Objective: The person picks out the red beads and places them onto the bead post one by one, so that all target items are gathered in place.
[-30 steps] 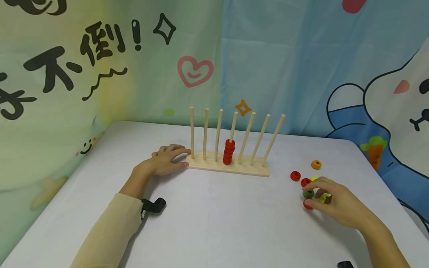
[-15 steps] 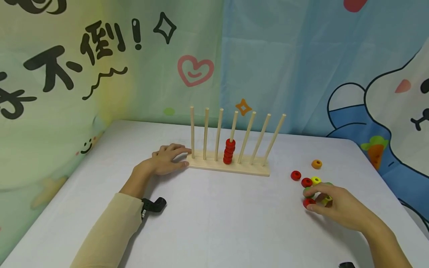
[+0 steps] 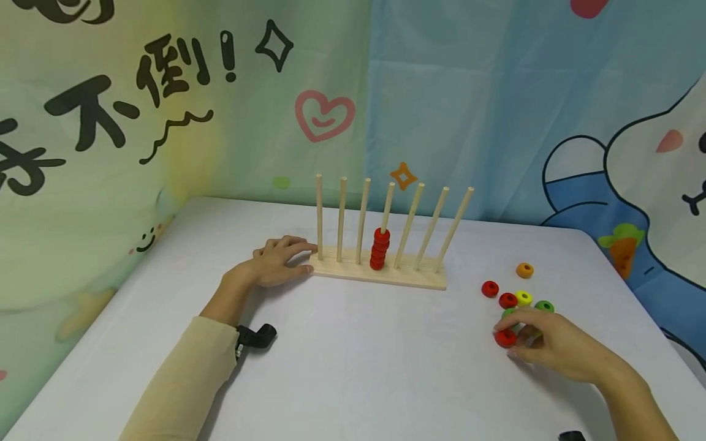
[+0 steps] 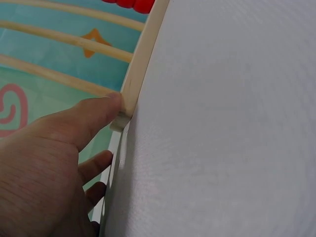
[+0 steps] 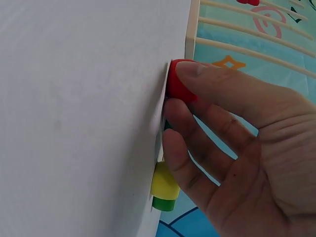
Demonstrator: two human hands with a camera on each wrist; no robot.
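A wooden peg rack (image 3: 380,275) with a flat base and several upright pegs stands on the white table. Several red beads (image 3: 379,250) are stacked on its middle peg. My left hand (image 3: 278,263) holds the left end of the base between thumb and index finger; in the left wrist view the thumb lies against that end. On the right, my right hand (image 3: 562,343) pinches a red bead (image 5: 180,81) at table level, between thumb and index finger. Its other fingers are bent below the bead in the right wrist view, near a yellow bead (image 5: 165,180).
Loose beads lie just beyond the right hand: two red ones, a yellow bead (image 3: 524,298), green beads (image 3: 544,306) and an orange bead (image 3: 524,270). The hand partly hides some of them. A printed cloth (image 3: 441,92) hangs behind the table.
My right hand's fingers have shifted from over the green bead onto the nearest red bead and closed round it. The left hand stays at the rack's end.
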